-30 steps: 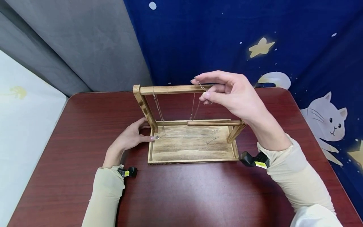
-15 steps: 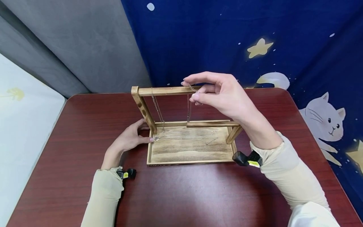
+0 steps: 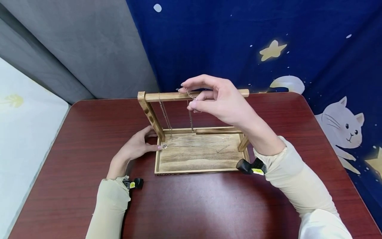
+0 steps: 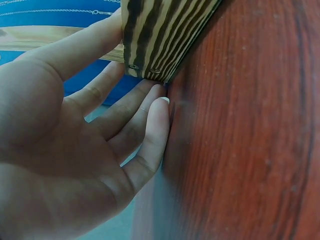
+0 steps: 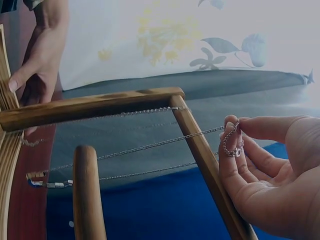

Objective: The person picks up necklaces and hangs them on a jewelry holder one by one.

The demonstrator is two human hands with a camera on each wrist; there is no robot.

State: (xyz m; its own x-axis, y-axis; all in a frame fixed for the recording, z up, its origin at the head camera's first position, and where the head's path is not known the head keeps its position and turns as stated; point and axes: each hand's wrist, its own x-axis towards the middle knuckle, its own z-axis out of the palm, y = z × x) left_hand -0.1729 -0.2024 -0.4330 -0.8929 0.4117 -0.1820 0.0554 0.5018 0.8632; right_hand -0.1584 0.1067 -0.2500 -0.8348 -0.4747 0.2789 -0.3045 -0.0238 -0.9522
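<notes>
A wooden necklace stand (image 3: 194, 162) has a tray base, a high bar (image 3: 171, 96) and a lower bar (image 3: 219, 131). My left hand (image 3: 135, 144) holds its left end, thumb on the tray rim and fingers near the post. Above the high bar's middle, my right hand (image 3: 218, 99) pinches a silver necklace (image 5: 162, 144) between thumb and fingers. Its chain hangs down in a loop in front of the high bar, with small beads at the lower end in the right wrist view. Another necklace (image 3: 164, 114) hangs at the high bar's left end.
Several thin chains (image 3: 198, 145) lie in the tray, one with a round pendant (image 3: 164, 146) near my left thumb. The stand is on a reddish-brown table (image 3: 191, 205). A grey curtain (image 3: 101, 43) and a blue one (image 3: 203, 39) hang behind it.
My right hand has moved left along the high bar with the necklace, which now hangs left of the lower bar's tip. My left hand stays on the stand.
</notes>
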